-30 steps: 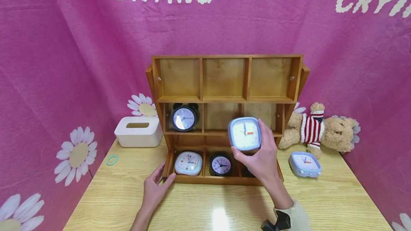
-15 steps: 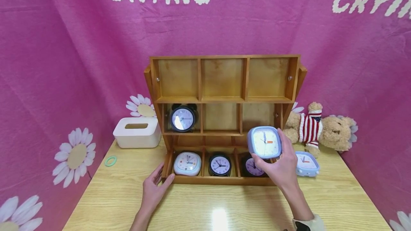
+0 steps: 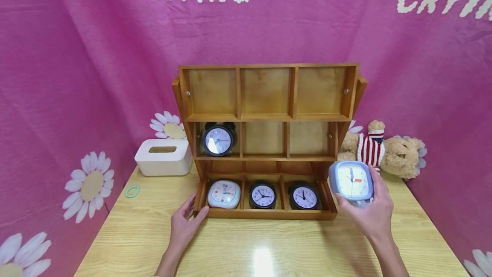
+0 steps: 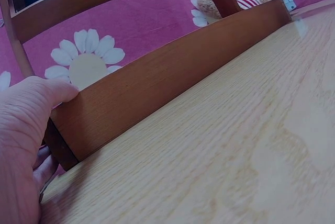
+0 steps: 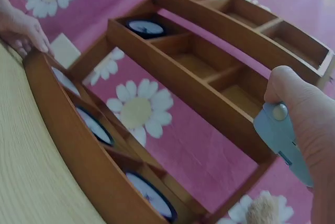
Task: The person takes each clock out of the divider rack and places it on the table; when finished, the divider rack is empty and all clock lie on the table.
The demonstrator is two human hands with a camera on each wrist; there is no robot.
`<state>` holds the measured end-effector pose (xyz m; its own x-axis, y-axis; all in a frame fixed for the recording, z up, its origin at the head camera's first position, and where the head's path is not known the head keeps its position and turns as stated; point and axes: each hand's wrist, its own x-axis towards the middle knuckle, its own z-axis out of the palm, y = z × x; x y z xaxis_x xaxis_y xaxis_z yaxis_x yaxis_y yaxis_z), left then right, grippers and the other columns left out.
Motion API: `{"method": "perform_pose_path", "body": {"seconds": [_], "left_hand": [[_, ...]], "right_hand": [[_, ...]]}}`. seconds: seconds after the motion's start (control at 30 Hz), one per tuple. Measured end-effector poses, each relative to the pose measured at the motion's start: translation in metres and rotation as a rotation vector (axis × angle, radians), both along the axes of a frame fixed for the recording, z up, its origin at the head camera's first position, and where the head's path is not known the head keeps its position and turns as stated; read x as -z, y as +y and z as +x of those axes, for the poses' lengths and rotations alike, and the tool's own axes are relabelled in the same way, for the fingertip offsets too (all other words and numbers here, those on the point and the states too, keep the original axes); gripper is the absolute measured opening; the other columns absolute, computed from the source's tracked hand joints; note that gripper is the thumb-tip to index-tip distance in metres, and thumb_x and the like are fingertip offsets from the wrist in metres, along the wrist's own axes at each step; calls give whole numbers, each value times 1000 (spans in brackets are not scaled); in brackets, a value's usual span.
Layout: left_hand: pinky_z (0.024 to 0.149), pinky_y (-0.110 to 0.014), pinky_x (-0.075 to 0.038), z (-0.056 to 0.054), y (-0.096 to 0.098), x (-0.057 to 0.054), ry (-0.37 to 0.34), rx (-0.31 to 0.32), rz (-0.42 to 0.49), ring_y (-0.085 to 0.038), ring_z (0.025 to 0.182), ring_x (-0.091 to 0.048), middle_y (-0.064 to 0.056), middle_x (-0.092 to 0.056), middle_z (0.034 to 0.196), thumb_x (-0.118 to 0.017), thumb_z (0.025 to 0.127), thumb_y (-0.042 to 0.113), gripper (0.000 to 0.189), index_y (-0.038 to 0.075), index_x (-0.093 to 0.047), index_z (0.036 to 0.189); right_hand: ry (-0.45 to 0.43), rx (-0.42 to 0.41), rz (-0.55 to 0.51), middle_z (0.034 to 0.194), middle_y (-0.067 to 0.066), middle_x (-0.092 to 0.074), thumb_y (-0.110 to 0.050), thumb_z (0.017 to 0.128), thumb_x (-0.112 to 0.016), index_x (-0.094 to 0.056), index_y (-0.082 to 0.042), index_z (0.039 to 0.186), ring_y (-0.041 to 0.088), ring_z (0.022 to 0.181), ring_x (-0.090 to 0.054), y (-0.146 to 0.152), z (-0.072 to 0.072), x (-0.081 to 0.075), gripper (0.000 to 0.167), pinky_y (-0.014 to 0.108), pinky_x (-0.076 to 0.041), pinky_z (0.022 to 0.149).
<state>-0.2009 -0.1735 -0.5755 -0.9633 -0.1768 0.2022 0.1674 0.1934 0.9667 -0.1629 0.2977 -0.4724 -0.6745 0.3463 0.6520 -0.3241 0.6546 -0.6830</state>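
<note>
My right hand point(image 3: 370, 213) holds a blue square alarm clock point(image 3: 351, 181) by its sides, thumb at the lower left, its white face towards me. It is raised right of a three-tier wooden shelf point(image 3: 269, 214); its blue casing point(image 5: 282, 135) shows in the right wrist view. My left hand point(image 3: 184, 223) grips the shelf's lower left corner, thumb over the front board point(image 4: 167, 80). The bottom tier holds a pale blue clock point(image 3: 224, 194) and two round black clocks, one in the middle point(image 3: 263, 196) and one at right point(image 3: 303, 197). A black twin-bell clock point(image 3: 218, 140) stands middle-left.
A white tissue box point(image 3: 163, 166) and a green ring point(image 3: 132, 191) are on the table point(image 3: 223, 247) at left. A teddy bear point(image 3: 370, 148) in a striped shirt lies at right. Behind the held clock, another blue clock is almost wholly hidden. A pink flowered cloth point(image 3: 269, 25) hangs behind.
My right hand has carried the blue alarm clock right and down, from before the shelf to beside it, uncovering the bottom-right black clock. My left hand has stayed on the corner.
</note>
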Motion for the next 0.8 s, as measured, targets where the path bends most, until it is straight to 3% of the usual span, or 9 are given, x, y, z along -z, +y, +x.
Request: {"method": "perform_pose_path", "body": {"seconds": [0.1,0.43,0.6,0.7,0.8], "left_hand": [[96,-11,-48,0,0,0,-2,-1,3,-33,130,-60,-23,-61,143,-83,90,8,63,-4,-57,146],[98,-10,-47,0,-2,-1,-22,1,11,-32,132,-59,-22,-61,144,-83,90,9,64,-2,-56,147],[97,-10,-47,0,-1,-1,-18,3,6,-33,132,-59,-23,-60,144,-83,90,9,64,-3,-56,147],[97,-10,-47,0,0,0,-22,2,0,-33,132,-58,-24,-60,144,-82,90,8,64,-4,-55,147],[97,-9,-47,0,0,1,-25,-1,-2,-33,133,-58,-23,-60,144,-82,90,8,64,-4,-55,147]], "right_hand": [[-36,20,-17,147,25,-56,-5,55,-93,-47,-14,158,-12,120,-43,12,6,4,113,6,-35,95],[-107,125,-83,141,25,-59,-2,59,-90,-50,-15,156,-13,115,-45,69,15,32,105,4,-34,95],[-231,226,-134,144,21,-58,-7,66,-89,-49,-20,156,-12,115,-45,103,16,52,99,6,-32,96],[-326,269,-172,148,20,-54,-10,70,-88,-44,-18,158,-1,123,-47,122,15,64,99,9,-30,100],[-420,291,-198,151,21,-51,-15,74,-87,-39,-16,161,20,133,-48,138,13,74,99,13,-30,103]]}}
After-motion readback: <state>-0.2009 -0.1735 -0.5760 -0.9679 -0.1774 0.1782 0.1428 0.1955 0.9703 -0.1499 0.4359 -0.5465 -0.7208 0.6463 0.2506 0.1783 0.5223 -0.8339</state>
